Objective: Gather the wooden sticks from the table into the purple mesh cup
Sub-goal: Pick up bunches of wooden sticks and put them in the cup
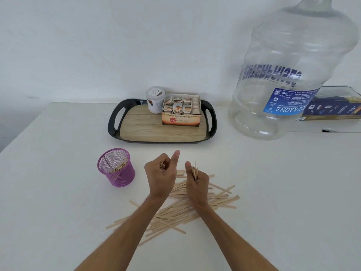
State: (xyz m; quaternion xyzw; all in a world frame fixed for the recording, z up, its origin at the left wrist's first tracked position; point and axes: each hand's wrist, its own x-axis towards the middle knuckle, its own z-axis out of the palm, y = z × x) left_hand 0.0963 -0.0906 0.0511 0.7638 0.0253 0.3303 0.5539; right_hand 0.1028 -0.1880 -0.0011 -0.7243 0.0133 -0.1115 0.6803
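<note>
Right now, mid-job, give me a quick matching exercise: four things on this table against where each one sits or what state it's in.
Things:
1. purple mesh cup
2. tea box
3. water jug
4. left hand

Places or states:
A. on the tray
B. grips a bunch of sticks
C. far right, clear and empty
D. left of the hands, some sticks inside

Pairs: 1-D, 2-A, 3-C, 4-B

Light: bright, even, diffuse.
Shadows: faint, soft.
Blur: water jug (293,71) lettering at 2 o'clock smeared.
Distortion: wide-angle bending toward edges.
</note>
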